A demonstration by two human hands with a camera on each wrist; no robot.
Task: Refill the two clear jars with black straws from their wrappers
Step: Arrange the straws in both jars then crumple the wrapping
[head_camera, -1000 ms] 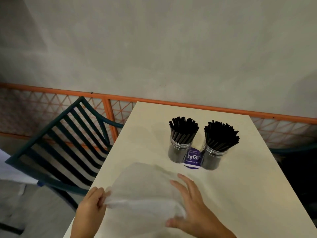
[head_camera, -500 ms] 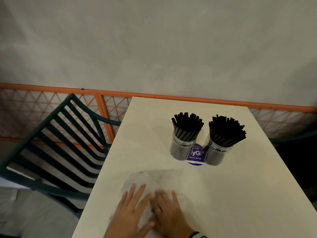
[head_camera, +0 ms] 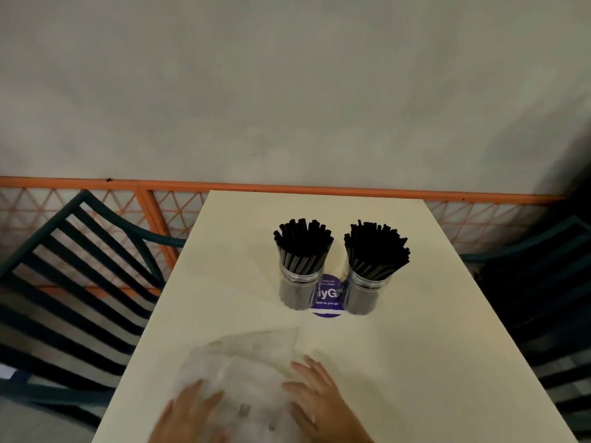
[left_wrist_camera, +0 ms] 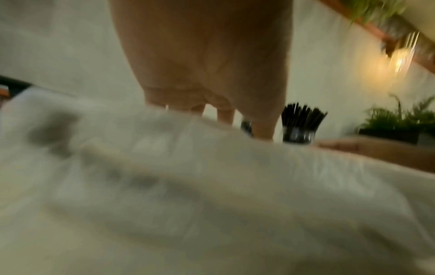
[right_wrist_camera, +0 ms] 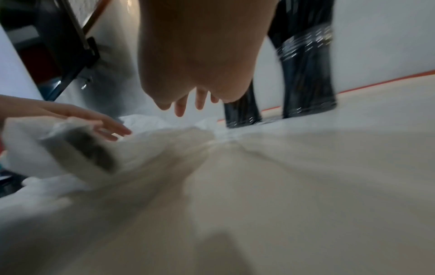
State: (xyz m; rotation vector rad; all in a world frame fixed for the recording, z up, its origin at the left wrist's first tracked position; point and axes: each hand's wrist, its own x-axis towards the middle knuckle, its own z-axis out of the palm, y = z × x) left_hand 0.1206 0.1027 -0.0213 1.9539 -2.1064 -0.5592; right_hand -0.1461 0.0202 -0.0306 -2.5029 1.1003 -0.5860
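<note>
Two jars (head_camera: 331, 290) stand side by side on the table (head_camera: 431, 362), wrapper (head_camera: 249, 362) nearer.

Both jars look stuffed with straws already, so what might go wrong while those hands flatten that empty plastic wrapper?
The clear wrapper is thin and lies near the table's front left edge; it could slide off. The right hand is nearest the left jar, which stands close to the right jar; a careless sweep forward might topple one, scattering the black straws.

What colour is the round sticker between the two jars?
Purple with white lettering; the round sticker shows best in the head view.
</note>
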